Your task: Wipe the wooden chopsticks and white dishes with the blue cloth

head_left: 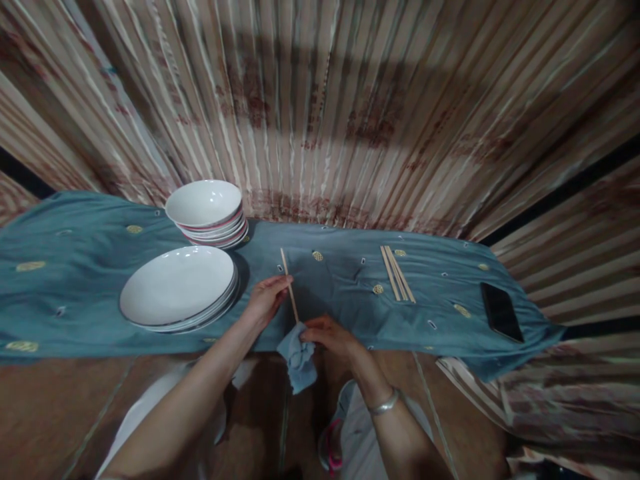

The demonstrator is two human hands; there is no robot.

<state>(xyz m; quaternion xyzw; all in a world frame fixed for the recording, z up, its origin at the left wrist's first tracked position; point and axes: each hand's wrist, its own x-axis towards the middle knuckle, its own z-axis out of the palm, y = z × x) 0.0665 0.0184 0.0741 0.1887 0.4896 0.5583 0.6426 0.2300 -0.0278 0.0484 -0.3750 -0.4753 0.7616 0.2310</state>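
My left hand (269, 297) pinches a pale wooden chopstick (293, 301) around its middle, over the front part of the cloth-covered table. The chopstick's lower end goes into a light blue cloth (299, 360). My right hand (330, 335) grips that cloth around the chopstick end, with fingers closed, and the rest of the cloth hangs below the table's front edge. To the right, several chopsticks (397, 273) lie side by side on the table. The chopstick end inside the cloth is hidden.
Left of my hands stand a stack of white oval plates (177, 287) and, behind it, a stack of white bowls (205, 203). A black phone (501, 312) lies near the right end of the blue tablecloth (340, 287). A patterned curtain (320, 120) hangs behind the table.
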